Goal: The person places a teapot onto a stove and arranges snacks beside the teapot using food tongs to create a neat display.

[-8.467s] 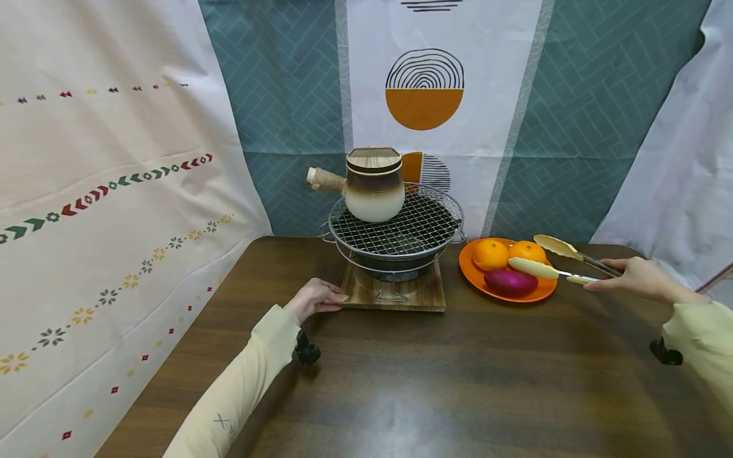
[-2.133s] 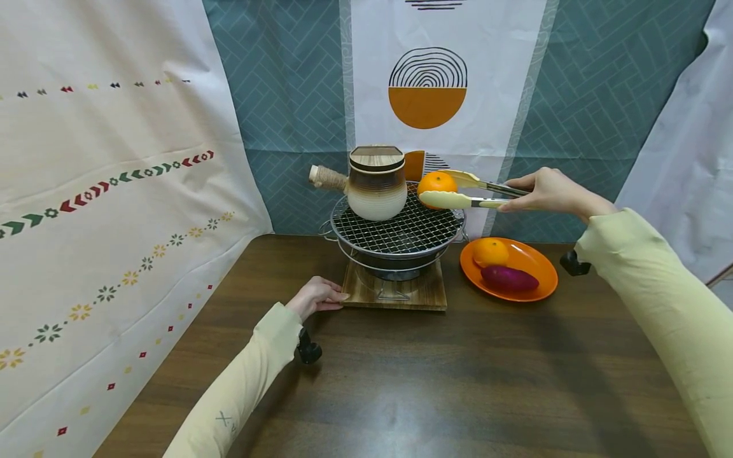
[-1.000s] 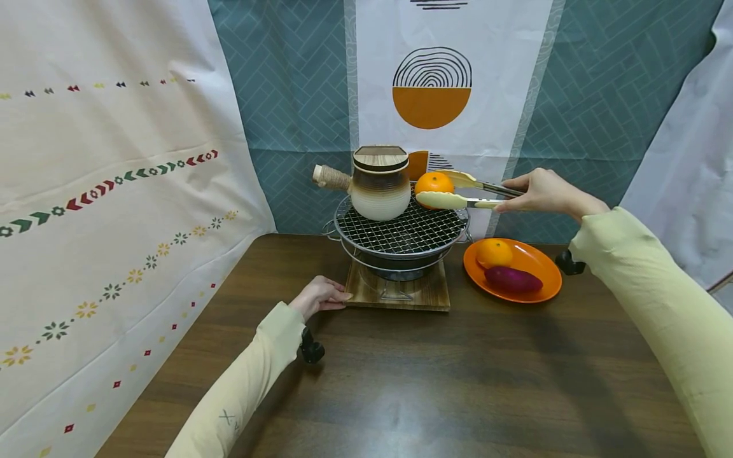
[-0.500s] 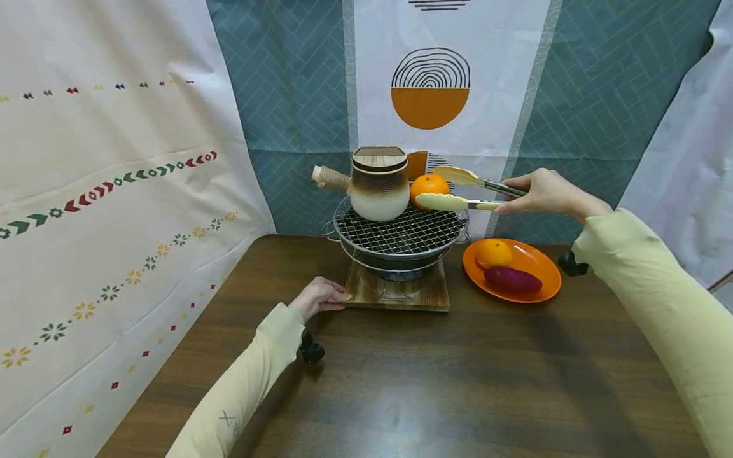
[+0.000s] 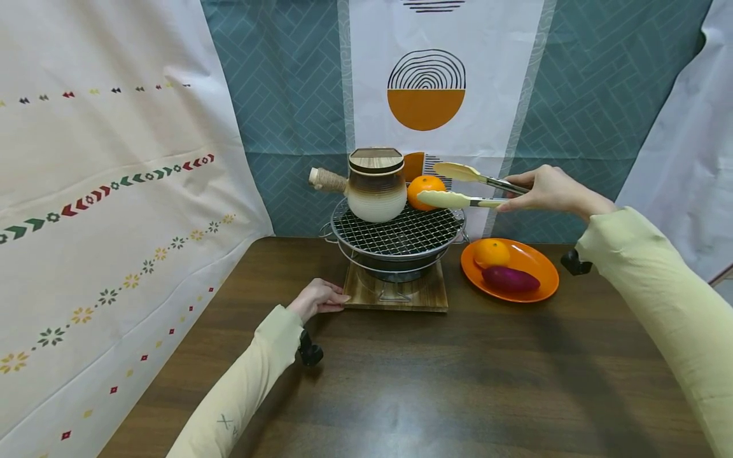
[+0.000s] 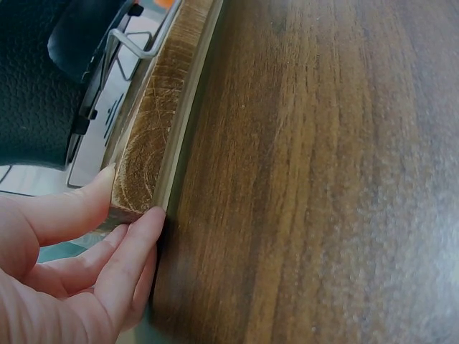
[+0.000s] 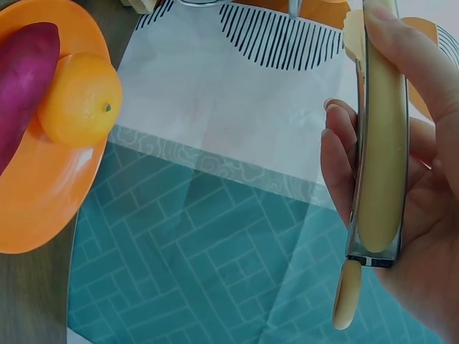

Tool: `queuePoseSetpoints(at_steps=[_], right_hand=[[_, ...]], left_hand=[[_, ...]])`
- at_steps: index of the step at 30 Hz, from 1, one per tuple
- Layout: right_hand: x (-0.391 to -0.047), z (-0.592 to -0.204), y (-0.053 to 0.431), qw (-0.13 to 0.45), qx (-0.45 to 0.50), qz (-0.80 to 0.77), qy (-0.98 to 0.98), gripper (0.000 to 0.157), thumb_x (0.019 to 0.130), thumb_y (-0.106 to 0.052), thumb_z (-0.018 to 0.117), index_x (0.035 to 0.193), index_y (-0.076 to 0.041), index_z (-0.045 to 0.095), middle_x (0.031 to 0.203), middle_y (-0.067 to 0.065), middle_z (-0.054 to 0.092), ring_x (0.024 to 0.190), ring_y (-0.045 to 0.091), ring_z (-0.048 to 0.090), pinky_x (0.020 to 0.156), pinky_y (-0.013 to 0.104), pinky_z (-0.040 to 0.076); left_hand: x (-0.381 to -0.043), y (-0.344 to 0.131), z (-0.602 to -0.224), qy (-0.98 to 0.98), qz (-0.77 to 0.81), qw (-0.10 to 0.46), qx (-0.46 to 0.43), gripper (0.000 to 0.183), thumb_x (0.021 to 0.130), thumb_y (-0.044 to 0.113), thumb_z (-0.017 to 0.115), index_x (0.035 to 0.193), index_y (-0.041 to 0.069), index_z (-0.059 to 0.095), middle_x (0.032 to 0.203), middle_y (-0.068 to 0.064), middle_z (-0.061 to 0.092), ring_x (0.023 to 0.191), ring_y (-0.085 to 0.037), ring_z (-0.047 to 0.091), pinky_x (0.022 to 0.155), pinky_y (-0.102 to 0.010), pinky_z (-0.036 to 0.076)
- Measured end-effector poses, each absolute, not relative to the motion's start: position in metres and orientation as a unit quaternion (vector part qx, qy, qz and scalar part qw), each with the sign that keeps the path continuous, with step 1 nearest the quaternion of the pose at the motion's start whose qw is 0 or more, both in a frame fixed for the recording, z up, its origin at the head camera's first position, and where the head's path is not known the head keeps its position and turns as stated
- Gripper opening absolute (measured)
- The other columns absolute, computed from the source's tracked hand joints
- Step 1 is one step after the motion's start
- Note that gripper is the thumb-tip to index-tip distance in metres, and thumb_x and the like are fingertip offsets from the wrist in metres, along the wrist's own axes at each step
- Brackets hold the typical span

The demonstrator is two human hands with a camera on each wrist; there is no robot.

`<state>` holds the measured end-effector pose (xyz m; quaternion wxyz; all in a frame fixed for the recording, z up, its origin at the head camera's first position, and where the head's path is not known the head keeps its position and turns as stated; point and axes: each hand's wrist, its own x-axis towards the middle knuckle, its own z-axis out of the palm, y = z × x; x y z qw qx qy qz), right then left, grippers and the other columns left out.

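Note:
My right hand (image 5: 552,191) grips a pair of tongs (image 5: 445,200) with cream-coloured tips, held over the round wire grill (image 5: 401,240). The tips stand spread apart, and the near one overlaps an orange (image 5: 421,186) in the head view. That orange sits on the mesh, right beside a brown-and-white pot (image 5: 375,200) with a wooden lid. In the right wrist view, thumb and fingers wrap the tongs' handle (image 7: 384,165). Down at the front left corner of the wooden board (image 5: 420,300) under the grill, my left hand (image 5: 316,298) pinches the edge, thumb on top.
To the right of the grill, an orange plate (image 5: 544,270) holds a second orange (image 5: 491,253) and a purple sweet potato (image 5: 509,280). The pot's rope-wrapped handle (image 5: 329,180) sticks out left. Patterned cloths hang behind the wooden table (image 5: 395,375) and at its sides.
The right hand lifted one orange from the plate with the tongs and brought it over the grill. The tongs' tips then spread and the orange came to rest beside the pot. Left hand stayed.

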<state>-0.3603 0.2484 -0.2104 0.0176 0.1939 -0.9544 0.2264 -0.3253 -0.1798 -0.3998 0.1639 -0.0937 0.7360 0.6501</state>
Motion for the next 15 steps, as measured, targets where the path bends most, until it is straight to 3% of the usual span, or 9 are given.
queuePoseSetpoints(at_steps=[8,15], right_hand=[[-0.354,-0.205,0.255,0.026,0.188,0.225,-0.956,0.080,0.073,-0.044,0.073,0.128,0.006,0.046,0.087,0.010,0.064,0.075,0.027,0.043,0.061,0.036,0.041],[-0.350,-0.204,0.265,0.031,0.175,0.224,-0.958,0.079,0.072,-0.045,0.073,0.129,0.004,0.046,0.087,0.009,0.065,0.072,0.027,0.042,0.056,0.034,0.038]], left_hand=[[-0.323,-0.179,-0.399,0.737,0.651,0.164,-0.085,0.037,0.082,-0.010,0.060,0.115,-0.020,0.045,0.099,-0.022,0.054,0.074,-0.019,0.059,0.076,-0.038,0.050],[-0.323,-0.179,-0.400,0.734,0.655,0.162,-0.080,0.036,0.082,-0.011,0.059,0.113,-0.021,0.045,0.096,-0.021,0.054,0.073,-0.019,0.059,0.077,-0.038,0.050]])
